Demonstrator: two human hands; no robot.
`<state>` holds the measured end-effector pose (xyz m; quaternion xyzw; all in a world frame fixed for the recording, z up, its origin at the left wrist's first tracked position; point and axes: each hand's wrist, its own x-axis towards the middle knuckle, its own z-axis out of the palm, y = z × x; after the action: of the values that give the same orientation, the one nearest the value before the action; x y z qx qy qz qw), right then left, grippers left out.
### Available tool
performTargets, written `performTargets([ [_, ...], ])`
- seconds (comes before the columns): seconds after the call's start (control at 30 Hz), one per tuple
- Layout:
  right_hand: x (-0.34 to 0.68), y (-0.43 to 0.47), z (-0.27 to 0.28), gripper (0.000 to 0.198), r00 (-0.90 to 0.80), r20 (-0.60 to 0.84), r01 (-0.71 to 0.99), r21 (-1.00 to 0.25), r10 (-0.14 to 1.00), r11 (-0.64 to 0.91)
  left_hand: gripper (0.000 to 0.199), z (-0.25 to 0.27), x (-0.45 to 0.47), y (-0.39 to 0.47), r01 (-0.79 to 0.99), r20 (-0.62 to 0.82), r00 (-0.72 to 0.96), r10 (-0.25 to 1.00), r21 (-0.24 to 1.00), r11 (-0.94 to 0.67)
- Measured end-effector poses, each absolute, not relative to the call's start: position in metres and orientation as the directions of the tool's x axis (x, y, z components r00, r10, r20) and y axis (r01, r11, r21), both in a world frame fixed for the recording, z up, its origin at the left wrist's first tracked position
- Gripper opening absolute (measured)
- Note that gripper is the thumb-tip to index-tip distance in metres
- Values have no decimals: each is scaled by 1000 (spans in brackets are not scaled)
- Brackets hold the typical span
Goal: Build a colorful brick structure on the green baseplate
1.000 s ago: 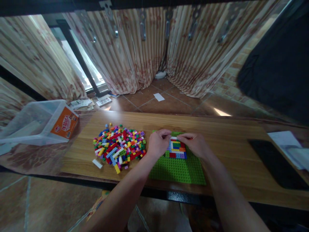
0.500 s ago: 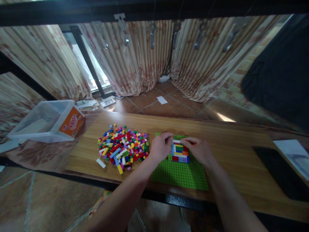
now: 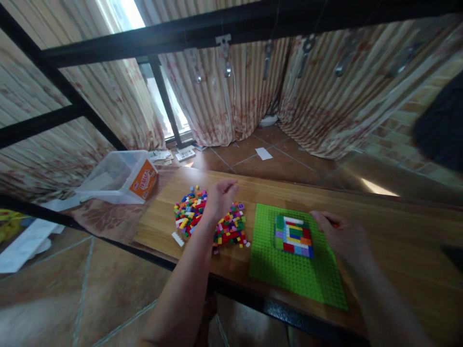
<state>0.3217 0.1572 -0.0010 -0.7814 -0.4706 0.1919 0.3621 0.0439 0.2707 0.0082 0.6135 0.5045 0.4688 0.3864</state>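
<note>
My left hand (image 3: 220, 200) hovers over the heap of mixed toy building bricks (image 3: 188, 212), its thumb and fingers loosely apart with nothing seen in them. To the right lies a green studded baseplate (image 3: 296, 284). On its upper part stands a small block of coloured bricks (image 3: 293, 235), with white, red, blue, yellow and green pieces in stepped rings. My right hand (image 3: 342, 236) is closed beside the baseplate's right edge, apart from the block. A bit of orange-red shows between its fingers, seemingly a small brick mostly hidden by them.
A clear plastic box (image 3: 108, 193) with an orange label sits beyond the left end of the wooden table (image 3: 159, 241). One white brick (image 3: 178, 239) lies at the heap's near edge. A black rail (image 3: 246, 33) with hanging hooks crosses above. A dark flat object (image 3: 454, 255) is at the right.
My left hand has left the brick block and moved left over the heap. My right hand has drawn back to the right of the block. The view has swung left.
</note>
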Motion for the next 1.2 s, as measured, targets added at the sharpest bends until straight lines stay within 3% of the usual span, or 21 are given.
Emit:
performTargets([
  [0.13, 320, 158, -4, 36, 466, 11, 585, -754, 885, -299, 27, 19, -12, 278, 309, 81, 6, 997, 948, -79],
  [0.27, 316, 157, -3, 35, 465, -10, 574, -757, 885, -311, 23, 27, -43, 270, 443, -13, 77, 997, 896, -22],
  [0.37, 314, 155, 0, 37, 473, 2, 574, -759, 881, -307, 20, 30, -53, 266, 583, -64, 134, 989, 812, -26],
  [0.53, 311, 156, 1, 33, 499, 64, 582, -763, 864, -280, 24, 34, -58, 263, 817, -87, 74, 993, 577, -10],
  [0.67, 310, 157, -1, 30, 492, 85, 585, -770, 866, -257, 23, 35, -55, 261, 895, -116, 91, 989, 444, -30],
  [0.77, 309, 158, -2, 31, 463, 94, 588, -776, 881, -227, 17, 34, -51, 261, 907, -124, 74, 989, 420, -15],
  [0.93, 310, 158, -3, 35, 500, 61, 555, -788, 864, -266, 10, 38, -51, 261, 883, -106, 80, 991, 470, -21],
  [1.07, 307, 159, 0, 39, 511, 90, 513, -830, 855, -220, 15, 44, -42, 258, 685, -64, 180, 982, 724, -78],
  [1.2, 298, 159, 7, 35, 474, 60, 394, -906, 878, -151, 24, 43, -5, 248, 370, -36, 470, 882, 915, -160],
])
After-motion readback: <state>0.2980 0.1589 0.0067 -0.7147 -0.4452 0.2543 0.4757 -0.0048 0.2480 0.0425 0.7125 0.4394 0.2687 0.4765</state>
